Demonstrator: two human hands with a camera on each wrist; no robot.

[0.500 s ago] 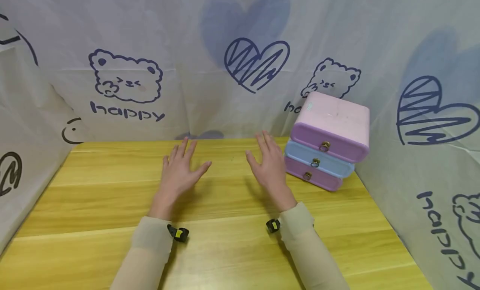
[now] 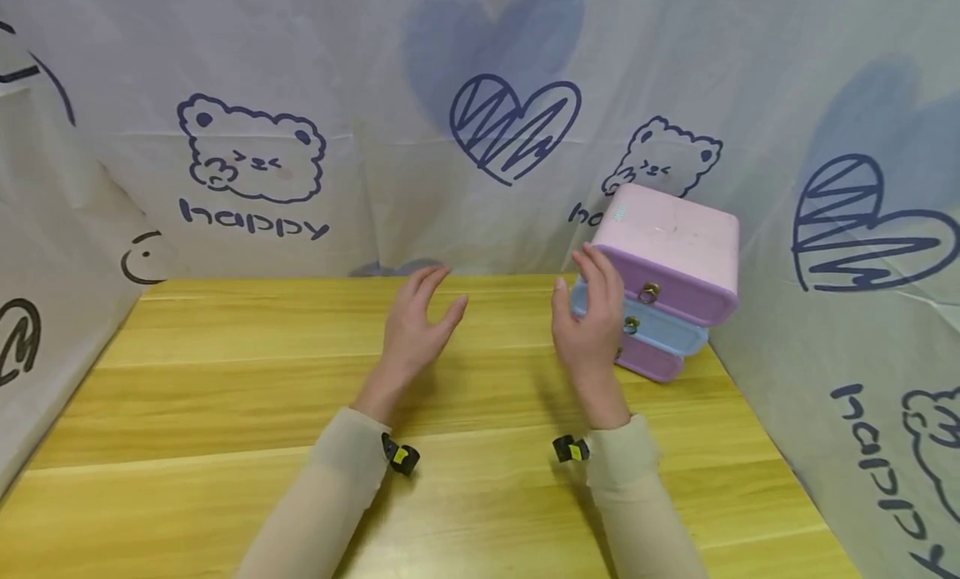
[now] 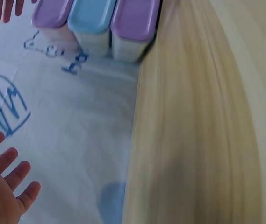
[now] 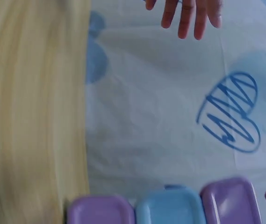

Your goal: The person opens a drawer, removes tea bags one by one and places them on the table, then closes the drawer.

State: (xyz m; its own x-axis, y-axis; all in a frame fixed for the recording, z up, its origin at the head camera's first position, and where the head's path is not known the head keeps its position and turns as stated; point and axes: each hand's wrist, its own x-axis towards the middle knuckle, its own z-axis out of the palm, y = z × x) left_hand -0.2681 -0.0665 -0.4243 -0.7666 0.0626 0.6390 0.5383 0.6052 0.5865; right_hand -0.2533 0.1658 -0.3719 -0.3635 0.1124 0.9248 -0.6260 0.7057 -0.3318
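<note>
Over the middle of the table, my left hand (image 2: 415,327) hangs with nothing in it, its fingers relaxed and the thumb spread apart. My right hand (image 2: 592,325) is likewise free, fingers relaxed, and in the head view it overlaps the left side of a small drawer box (image 2: 675,229). That box has a pink top, two purple drawer fronts and a blue one between them, each with a ring pull; my right hand hides part of the lowest pull. The left wrist view catches the left fingers (image 3: 17,175) at its lower left.
The wood-grain table (image 2: 225,396) ends at a white cloth backdrop (image 2: 375,104) printed with bears and hearts. The same cloth hangs along the left and right sides. The drawer box stands at the back right, near the table's right edge.
Both hands have moved to the right. The right one has come across the left side of the drawer box in the head view, and the fingers of both are less spread.
</note>
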